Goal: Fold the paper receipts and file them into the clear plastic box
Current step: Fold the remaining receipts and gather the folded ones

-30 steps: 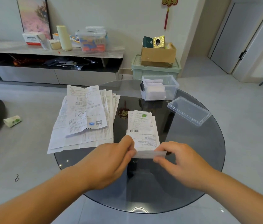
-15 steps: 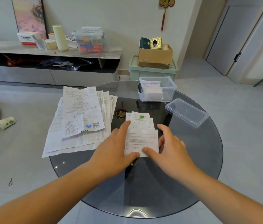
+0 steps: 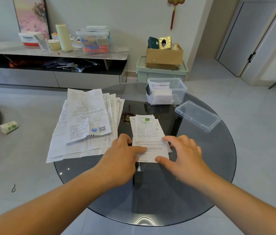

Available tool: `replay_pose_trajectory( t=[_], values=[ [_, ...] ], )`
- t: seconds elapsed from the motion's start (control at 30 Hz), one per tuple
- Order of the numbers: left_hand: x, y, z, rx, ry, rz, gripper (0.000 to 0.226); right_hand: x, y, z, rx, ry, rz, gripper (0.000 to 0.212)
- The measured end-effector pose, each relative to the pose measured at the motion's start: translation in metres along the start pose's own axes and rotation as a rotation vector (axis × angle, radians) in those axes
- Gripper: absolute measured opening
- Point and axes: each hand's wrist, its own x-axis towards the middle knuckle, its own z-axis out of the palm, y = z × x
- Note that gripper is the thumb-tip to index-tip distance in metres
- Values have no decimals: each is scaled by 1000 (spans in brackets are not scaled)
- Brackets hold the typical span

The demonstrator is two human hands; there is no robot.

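We judge the fold in hand: left hand (image 3: 122, 155) and right hand (image 3: 184, 153), fingers straight, press the receipt (image 3: 150, 146) at frame centre; next, crease it, then carry it to the box (image 3: 179, 92) above

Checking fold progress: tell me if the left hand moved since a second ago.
Yes: left hand went forward along the receipt, toward the clear plastic box.

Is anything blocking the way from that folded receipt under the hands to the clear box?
Nothing visible does. The left hand and right hand press the folded receipt; beyond it lie only other receipts and bare glass. The clear box stands open, its lid set aside to its right.
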Motion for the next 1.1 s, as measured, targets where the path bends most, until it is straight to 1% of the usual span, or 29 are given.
replay_pose_trajectory(
  t=[0.1,0.2,0.3,0.4,0.5,0.57,0.63,0.7,0.83,1.0,1.1],
  values=[
    [-8,4,-3,136,37,91,41,-1,0,-4,31,-19,0,52],
    [-14,7,-9,144,10,213,44,-5,2,-8,106,-15,-13,42],
    [-20,8,-12,155,-11,272,47,-15,1,-10,168,-2,-146,26],
    [-23,9,-15,180,-16,315,49,-25,-2,-8,123,-63,-300,14],
    [-25,8,-17,189,-73,361,51,-31,0,-6,35,-115,-372,19],
    [-27,6,-16,177,-107,391,53,-34,2,-9,-1,-134,-388,29],
    [-28,3,-13,135,-97,402,53,-35,3,-12,-7,-152,-396,41],
    [-28,-1,-9,96,-69,388,52,-36,2,-14,-7,-164,-390,47],
    [-21,-3,-10,81,-19,393,50,-38,0,-14,-7,-165,-368,48],
    [-14,2,-7,25,11,349,45,-36,-4,-8,-24,-149,-335,57],
    [-9,3,-7,-16,-11,327,42,-37,-6,-2,34,-124,-272,50]
  ],
)
